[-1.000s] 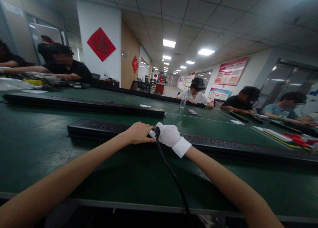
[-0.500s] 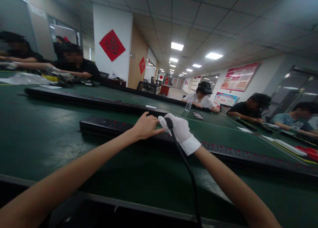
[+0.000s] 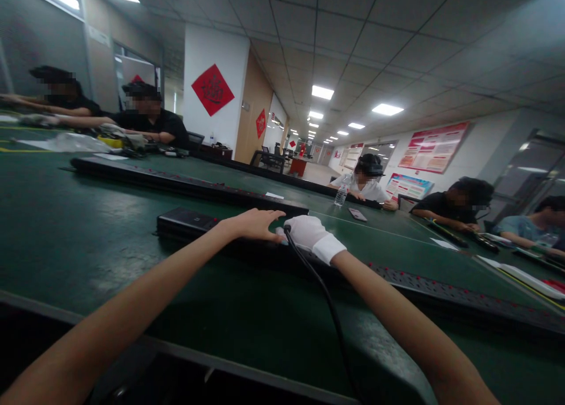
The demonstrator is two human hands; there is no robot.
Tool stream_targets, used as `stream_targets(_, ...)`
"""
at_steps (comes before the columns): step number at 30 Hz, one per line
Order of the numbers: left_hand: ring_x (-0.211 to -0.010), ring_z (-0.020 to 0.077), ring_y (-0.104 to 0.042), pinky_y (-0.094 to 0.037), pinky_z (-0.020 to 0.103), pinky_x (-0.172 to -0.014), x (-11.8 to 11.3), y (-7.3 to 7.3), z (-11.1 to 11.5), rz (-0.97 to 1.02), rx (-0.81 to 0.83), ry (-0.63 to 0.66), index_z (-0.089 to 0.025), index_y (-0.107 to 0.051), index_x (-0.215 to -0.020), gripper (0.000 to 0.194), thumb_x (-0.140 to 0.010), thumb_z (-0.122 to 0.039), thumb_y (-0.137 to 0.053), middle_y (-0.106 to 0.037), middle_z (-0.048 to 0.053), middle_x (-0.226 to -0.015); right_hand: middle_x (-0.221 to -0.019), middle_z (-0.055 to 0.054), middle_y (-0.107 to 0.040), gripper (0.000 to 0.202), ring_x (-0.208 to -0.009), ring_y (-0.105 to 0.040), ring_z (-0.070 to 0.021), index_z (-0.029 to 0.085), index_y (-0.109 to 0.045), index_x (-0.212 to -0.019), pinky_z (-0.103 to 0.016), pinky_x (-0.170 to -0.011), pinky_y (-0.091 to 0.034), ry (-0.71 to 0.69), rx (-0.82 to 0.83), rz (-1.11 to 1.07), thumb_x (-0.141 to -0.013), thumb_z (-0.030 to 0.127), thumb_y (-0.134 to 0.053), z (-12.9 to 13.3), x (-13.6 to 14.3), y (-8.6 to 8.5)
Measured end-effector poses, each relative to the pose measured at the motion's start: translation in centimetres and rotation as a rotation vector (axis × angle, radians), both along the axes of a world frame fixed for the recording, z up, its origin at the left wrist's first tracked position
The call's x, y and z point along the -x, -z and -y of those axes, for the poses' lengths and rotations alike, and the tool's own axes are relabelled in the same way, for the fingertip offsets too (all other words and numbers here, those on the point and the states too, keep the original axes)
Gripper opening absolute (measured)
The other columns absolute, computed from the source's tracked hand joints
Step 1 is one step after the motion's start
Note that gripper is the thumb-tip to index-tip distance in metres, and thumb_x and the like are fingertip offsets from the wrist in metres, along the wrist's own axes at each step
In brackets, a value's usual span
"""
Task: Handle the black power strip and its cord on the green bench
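Observation:
A long black power strip (image 3: 424,281) with red-marked sockets lies across the green table (image 3: 247,328). My left hand (image 3: 258,223), bare, rests over the strip's middle with fingers spread, its fingertips near the other hand. Wearing a white glove, my right hand (image 3: 306,231) is closed around the black plug (image 3: 288,229) at the strip. From the plug a black cable (image 3: 326,293) runs down toward the table's front edge. The plug's front end is hidden behind the fingers.
Behind lies a second black strip (image 3: 176,181). A clear bottle (image 3: 341,193) and a phone (image 3: 357,214) stand and lie farther back. Several people sit around the table; a plastic bag (image 3: 75,142) and a white paper (image 3: 444,244) lie near them.
My right hand has lowered toward the strip with the plug, and its fingers now sit beside my left hand. My left hand lies flatter over the strip. The whole view has shifted slightly.

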State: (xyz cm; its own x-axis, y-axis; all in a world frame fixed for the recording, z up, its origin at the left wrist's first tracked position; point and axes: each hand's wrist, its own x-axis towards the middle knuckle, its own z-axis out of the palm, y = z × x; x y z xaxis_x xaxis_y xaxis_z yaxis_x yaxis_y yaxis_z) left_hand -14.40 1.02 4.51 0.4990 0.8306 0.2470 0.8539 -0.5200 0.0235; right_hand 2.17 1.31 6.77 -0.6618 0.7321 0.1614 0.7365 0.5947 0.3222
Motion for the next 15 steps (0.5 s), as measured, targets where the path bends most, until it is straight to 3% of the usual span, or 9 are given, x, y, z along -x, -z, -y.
stream_targets(5, -0.109, 0.0246, -0.046, -0.033, 0.032, -0.089, 0.38, -0.46, 0.13, 0.063, 0.054, 0.033, -0.024, -0.028, -0.131, 0.077, -0.068, -0.063, -0.048, -0.042, 0.006, -0.13, -0.087, -0.013, -0.066, 0.044, -0.081, -0.062, -0.0255, 0.016, -0.064, -0.09, -0.032, -0.068, -0.046, -0.031, -0.051, 0.009, -0.078, 0.051, -0.041, -0.5, 0.23, 0.33)
stream_targets(9, -0.109, 0.0228, -0.046, -0.033, 0.03, -0.089, 0.65, -0.94, 0.37, 0.134, 0.059, 0.07, -0.025, -0.034, -0.127, 0.073, -0.067, -0.062, -0.051, -0.045, 0.004, -0.127, -0.088, -0.012, -0.066, 0.048, -0.082, -0.062, -0.0245, 0.016, -0.063, -0.094, -0.031, -0.068, -0.046, -0.055, -0.081, -0.046, -0.082, 0.053, -0.034, -0.85, 0.25, 0.58)
stream_targets(15, -0.105, 0.022, -0.049, -0.035, 0.029, -0.086, 1.04, -0.44, -0.12, 0.194, 0.14, 0.075, -0.024, -0.04, -0.123, 0.067, -0.067, -0.056, -0.055, -0.049, 0.004, -0.123, -0.089, -0.016, -0.065, 0.05, -0.085, -0.062, -0.0234, 0.012, -0.062, -0.098, -0.029, -0.07, -0.046, 0.027, 0.027, 0.022, -0.082, 0.052, -0.037, -0.57, 0.95, -0.13)
